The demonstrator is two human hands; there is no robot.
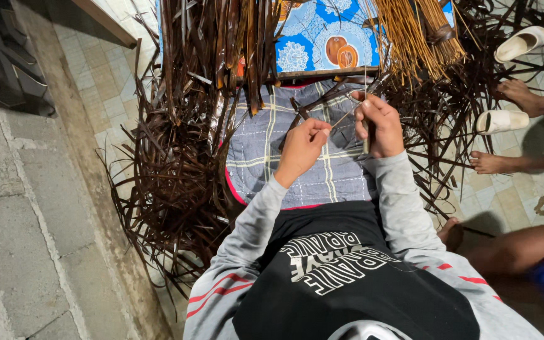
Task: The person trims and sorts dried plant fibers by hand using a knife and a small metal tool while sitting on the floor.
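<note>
dried leaf strips (177, 182) crowd both hands, each grip pinching one thin strip (341, 119)

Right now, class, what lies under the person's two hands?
Under the left hand and right hand lies a grey checked cloth across the lap. What the cloth covers cannot be seen.

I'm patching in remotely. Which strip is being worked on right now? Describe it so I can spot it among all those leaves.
Start at the grey plaid cloth spread over the person's lap, between the heaps of dark brown leaf strips. Above it, the left hand and right hand pinch one thin leaf strip between them. It alone is lifted and stretched taut; the others lie loose.
</note>
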